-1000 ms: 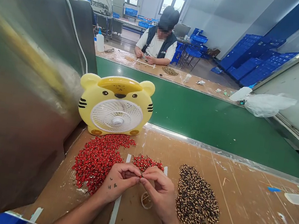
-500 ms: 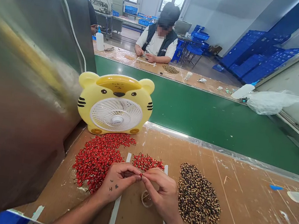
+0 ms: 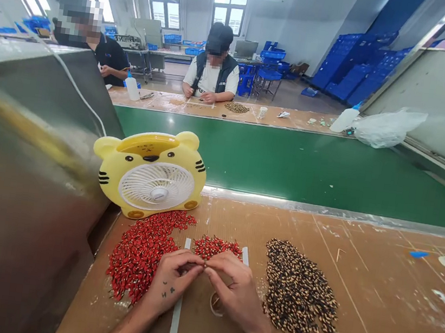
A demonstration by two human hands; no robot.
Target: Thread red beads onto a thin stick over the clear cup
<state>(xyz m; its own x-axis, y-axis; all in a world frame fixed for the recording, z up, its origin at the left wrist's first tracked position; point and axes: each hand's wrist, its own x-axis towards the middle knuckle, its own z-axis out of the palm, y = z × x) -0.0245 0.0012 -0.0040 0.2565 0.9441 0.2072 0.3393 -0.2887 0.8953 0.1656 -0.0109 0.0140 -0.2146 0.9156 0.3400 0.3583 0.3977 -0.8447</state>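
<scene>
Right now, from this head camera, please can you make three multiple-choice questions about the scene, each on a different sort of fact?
1. Where is the yellow tiger-shaped fan?
A) on the green conveyor belt
B) behind the larger red pile
C) in a blue crate

2. What colour is that pile?
A) blue
B) white
C) red

3. How do the left hand and right hand stand?
A) far apart
B) fingertips meeting at a small piece
C) both resting on the fan

Answers:
1. B, the fan stands at the far edge of the cardboard-covered bench, beyond the pile.
2. C, its pieces show red with dark marks.
3. B, the fingertips come together above the bench.
</scene>
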